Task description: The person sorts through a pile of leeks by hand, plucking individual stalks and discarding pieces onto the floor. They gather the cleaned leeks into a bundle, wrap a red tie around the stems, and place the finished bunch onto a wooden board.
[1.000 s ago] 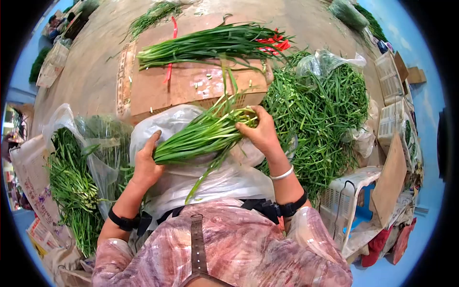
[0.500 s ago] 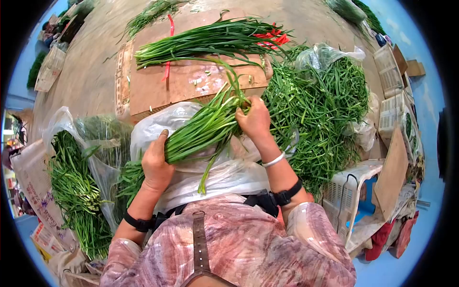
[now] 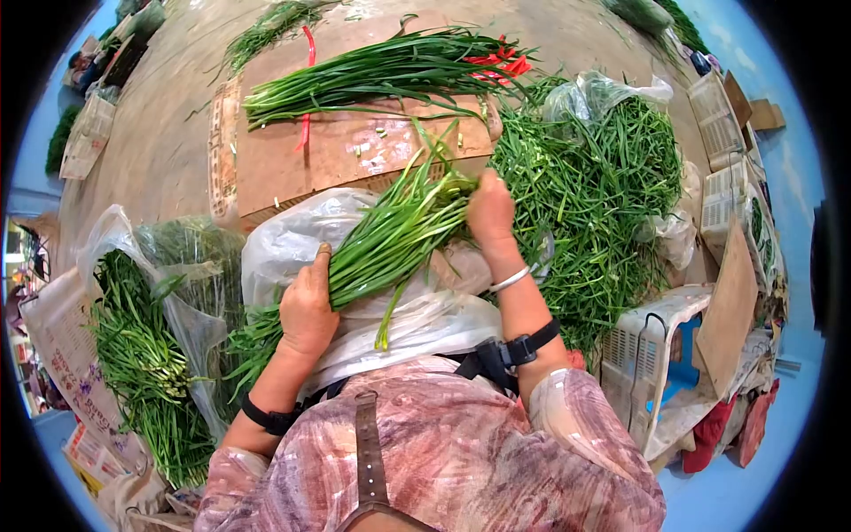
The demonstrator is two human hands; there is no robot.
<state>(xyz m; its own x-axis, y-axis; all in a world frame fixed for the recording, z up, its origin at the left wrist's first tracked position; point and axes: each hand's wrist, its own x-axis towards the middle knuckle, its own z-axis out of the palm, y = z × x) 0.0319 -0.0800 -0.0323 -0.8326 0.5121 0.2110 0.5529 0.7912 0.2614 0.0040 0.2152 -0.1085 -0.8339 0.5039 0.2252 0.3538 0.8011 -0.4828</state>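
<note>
Grip of left hand (image 3: 308, 306) holds long, glossy green stalks (image 3: 390, 238).

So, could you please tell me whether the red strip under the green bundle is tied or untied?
Untied: the red strip shows on both sides of the green bundle, but none crosses over its stalks there.

The brown box (image 3: 337, 160) carries green stalks (image 3: 372, 75) and a red strip (image 3: 305, 133).
</note>
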